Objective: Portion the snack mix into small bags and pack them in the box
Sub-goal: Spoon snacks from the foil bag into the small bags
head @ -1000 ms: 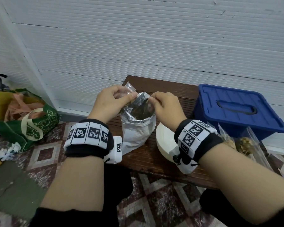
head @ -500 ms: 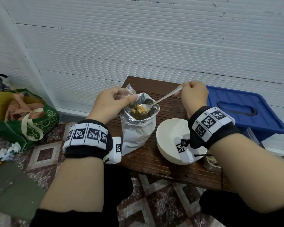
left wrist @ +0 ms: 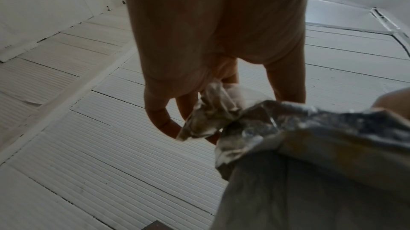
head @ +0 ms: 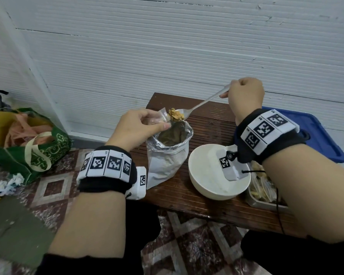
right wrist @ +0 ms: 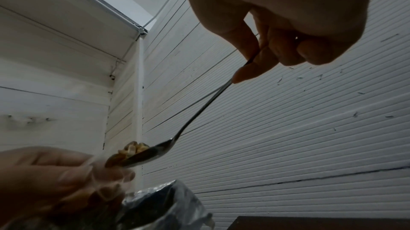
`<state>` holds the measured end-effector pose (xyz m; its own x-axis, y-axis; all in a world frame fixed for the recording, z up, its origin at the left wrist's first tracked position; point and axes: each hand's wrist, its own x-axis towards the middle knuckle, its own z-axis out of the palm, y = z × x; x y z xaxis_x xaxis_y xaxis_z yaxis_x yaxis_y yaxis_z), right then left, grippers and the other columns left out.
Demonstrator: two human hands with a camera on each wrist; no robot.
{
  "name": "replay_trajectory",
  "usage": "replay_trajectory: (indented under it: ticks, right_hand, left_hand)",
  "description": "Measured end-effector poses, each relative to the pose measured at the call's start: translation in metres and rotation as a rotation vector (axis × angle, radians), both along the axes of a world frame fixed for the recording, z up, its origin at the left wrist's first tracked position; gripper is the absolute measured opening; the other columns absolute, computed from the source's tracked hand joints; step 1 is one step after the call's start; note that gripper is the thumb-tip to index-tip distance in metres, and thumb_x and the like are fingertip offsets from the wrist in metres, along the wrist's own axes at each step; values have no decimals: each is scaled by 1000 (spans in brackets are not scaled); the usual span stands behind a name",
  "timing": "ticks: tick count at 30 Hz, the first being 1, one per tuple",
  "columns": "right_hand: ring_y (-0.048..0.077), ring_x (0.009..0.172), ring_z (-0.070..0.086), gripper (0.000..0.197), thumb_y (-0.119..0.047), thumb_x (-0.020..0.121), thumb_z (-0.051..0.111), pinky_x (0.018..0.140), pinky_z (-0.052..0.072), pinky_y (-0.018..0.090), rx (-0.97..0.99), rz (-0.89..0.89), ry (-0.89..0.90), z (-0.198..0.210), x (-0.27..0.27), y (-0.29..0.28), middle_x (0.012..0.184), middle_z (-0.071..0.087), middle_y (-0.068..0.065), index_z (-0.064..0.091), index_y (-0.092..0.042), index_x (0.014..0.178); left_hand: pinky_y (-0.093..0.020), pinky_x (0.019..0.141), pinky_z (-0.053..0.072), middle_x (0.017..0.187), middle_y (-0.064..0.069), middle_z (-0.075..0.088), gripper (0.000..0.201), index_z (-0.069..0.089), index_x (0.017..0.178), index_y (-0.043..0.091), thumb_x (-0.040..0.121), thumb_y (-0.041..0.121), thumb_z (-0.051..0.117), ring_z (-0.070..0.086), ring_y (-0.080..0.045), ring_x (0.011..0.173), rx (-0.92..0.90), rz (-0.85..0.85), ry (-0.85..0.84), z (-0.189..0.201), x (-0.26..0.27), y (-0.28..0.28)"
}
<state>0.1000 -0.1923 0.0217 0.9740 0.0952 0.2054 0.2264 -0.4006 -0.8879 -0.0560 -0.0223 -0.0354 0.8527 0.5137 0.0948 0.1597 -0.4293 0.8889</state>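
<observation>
An open silver foil snack bag [head: 168, 155] stands on the brown wooden table [head: 207, 203]. Just above its left rim, my left hand [head: 145, 126] pinches a small clear bag [head: 159, 117] between thumb and fingers. My right hand [head: 244, 92] is raised near the wall and grips the handle of a metal spoon [head: 199, 105]. The spoon's bowl carries a heap of tan snack mix [head: 175, 115] and sits at the small bag's mouth. The left wrist view shows the crumpled clear bag [left wrist: 213, 111] beside the foil bag [left wrist: 310, 146]. The loaded spoon [right wrist: 153, 151] also shows in the right wrist view.
A white bowl [head: 207, 181] sits right of the foil bag, under my right wrist. A blue lidded box [head: 322, 139] stands at the table's far right. A metal tray [head: 266, 205] with filled clear bags lies at the near right. A green tote bag [head: 38, 153] sits on the floor.
My right hand rose up and to the right, lifting the spoon out of the foil bag with a load of snack mix to the small bag's mouth. The left hand stayed put.
</observation>
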Motion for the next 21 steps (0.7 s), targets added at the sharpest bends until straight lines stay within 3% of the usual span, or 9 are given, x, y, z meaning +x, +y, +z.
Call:
replay_trajectory:
  ticks: [3,7,10,12,14,17,21]
  right_hand:
    - [7,55,53,33,-17,99,41,61,47,26,-47,35,-39,0,-8,8,85,71,12,65,5,91]
    - [26,79,65,34,-17,98,42,77,54,40,-66,70,-101,1,-18,19,85,71,15,66,6,91]
    - [32,83,65,34,-17,97,42,80,53,47,-72,91,-127,3,-23,24,88,70,19,65,6,90]
    - [32,83,65,33,-17,97,42,79,53,47,-65,107,-145,6,-25,26,88,69,19,64,5,90]
    - [29,83,66,30,-17,98,41,79,53,46,-47,132,-174,9,-29,28,90,69,15,63,2,88]
    - [21,83,66,23,-16,99,42,79,52,34,42,202,-281,15,-37,28,85,67,1,60,-10,85]
    - [16,74,64,21,-17,97,43,75,51,30,166,233,-488,16,-40,21,76,62,-7,61,-12,87]
  left_hand:
    - [-11,76,43,96,19,64,37,66,102,29,70,39,82,57,5,93,29,-2,-5,0,2,-2]
    - [-8,72,41,93,21,63,37,67,102,30,70,37,83,57,7,88,58,-2,-6,0,3,-5]
    - [-15,75,48,94,17,66,39,68,102,31,68,39,84,62,0,89,52,6,-16,0,5,-7]
    - [-18,78,50,94,15,67,38,67,100,32,67,39,84,63,-4,90,50,13,-27,0,7,-10]
    - [-9,73,48,93,17,64,37,65,98,33,67,40,84,61,0,88,49,16,-41,0,8,-13]
    - [-1,64,42,90,21,61,34,62,96,33,69,41,82,57,6,85,54,24,-65,3,8,-16]
    - [-17,81,48,98,12,67,30,65,97,29,75,46,76,61,-4,97,4,75,-87,3,8,-10]
